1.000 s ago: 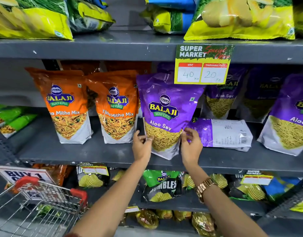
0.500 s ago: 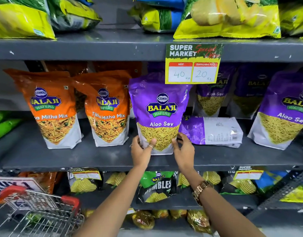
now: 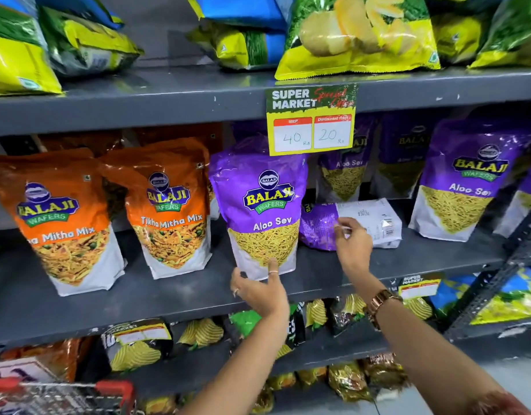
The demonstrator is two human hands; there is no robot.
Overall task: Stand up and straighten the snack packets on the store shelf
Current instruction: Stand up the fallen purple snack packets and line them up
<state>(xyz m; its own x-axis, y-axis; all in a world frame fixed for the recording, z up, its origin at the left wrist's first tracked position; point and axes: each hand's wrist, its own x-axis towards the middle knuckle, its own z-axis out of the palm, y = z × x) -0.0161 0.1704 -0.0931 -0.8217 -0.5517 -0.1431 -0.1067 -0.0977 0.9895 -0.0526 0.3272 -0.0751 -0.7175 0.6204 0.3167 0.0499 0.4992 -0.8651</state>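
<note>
A purple Aloo Sev packet (image 3: 264, 205) stands upright on the grey middle shelf (image 3: 168, 295). My left hand (image 3: 259, 290) is open just below its base, one fingertip touching the bottom edge. Behind and to the right, another purple packet (image 3: 354, 218) lies flat with its white back panel up. My right hand (image 3: 352, 245) hovers at its front edge, fingers spread, holding nothing. Two orange Tikha Mitha Mix packets (image 3: 168, 211) (image 3: 61, 223) stand to the left. More Aloo Sev packets (image 3: 464, 181) stand at the right.
A yellow price tag (image 3: 312, 119) hangs from the upper shelf edge, above yellow and green chip bags (image 3: 357, 37). Lower shelves hold dark and golden snack bags (image 3: 135, 345). A red-handled trolley (image 3: 64, 393) sits at bottom left. A slotted shelf upright (image 3: 497, 280) runs diagonally at right.
Both hands have let go of the upright purple packet. My right hand has moved right to the packet lying flat. My left hand has dropped slightly below the standing packet's base.
</note>
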